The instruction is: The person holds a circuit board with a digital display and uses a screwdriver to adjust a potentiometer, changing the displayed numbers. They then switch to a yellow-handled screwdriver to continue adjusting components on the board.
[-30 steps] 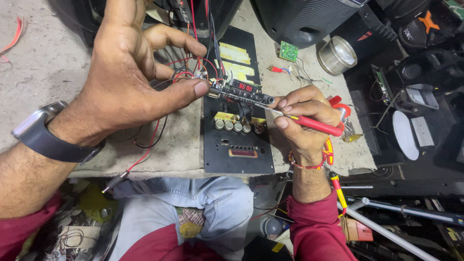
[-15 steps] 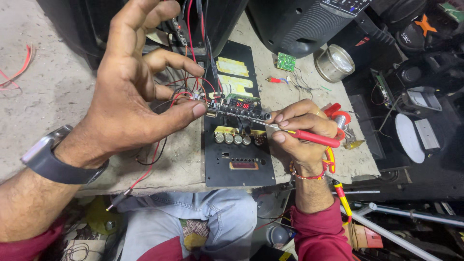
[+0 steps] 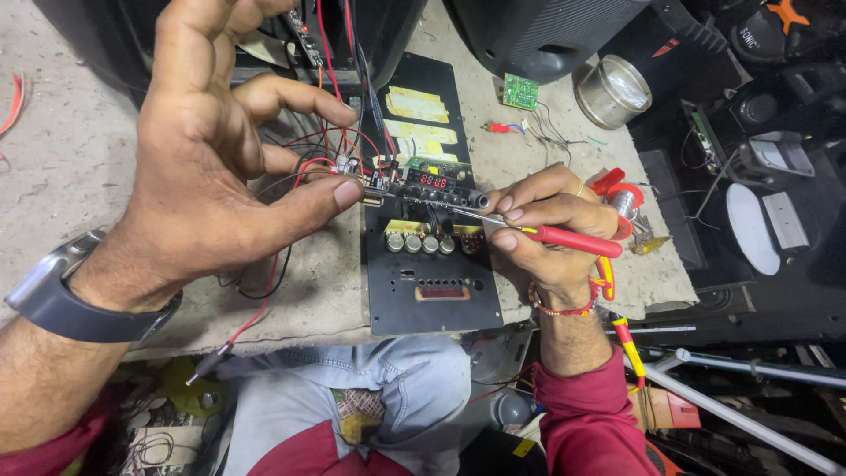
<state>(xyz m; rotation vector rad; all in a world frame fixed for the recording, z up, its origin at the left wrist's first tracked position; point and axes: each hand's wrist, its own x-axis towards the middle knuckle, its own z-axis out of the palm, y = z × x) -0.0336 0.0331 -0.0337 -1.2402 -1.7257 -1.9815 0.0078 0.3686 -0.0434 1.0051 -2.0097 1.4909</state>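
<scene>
My left hand (image 3: 220, 167) pinches the left end of a small black circuit module (image 3: 432, 187) with a red digit display, thumb underneath and fingers spread above. Red and black wires (image 3: 330, 106) run from the module up into a dark speaker cabinet. My right hand (image 3: 542, 234) grips a red-handled screwdriver (image 3: 564, 238), its metal tip resting on the module's front edge. Below the module lies a black amplifier panel (image 3: 432, 295) with a row of silver knobs and a slot, flat on the concrete slab.
A small green circuit board (image 3: 520, 91) with loose wires and a shiny metal tin (image 3: 615, 88) lie at the back right. Red-handled pliers (image 3: 617, 198) sit beside my right hand. Black speaker boxes stand behind. A metal rod (image 3: 749, 423) and cluttered parts fill the right.
My left hand has lifted and drawn closer to the camera, still pinching the module. The screwdriver tip stays on the module while the view shifts slightly down.
</scene>
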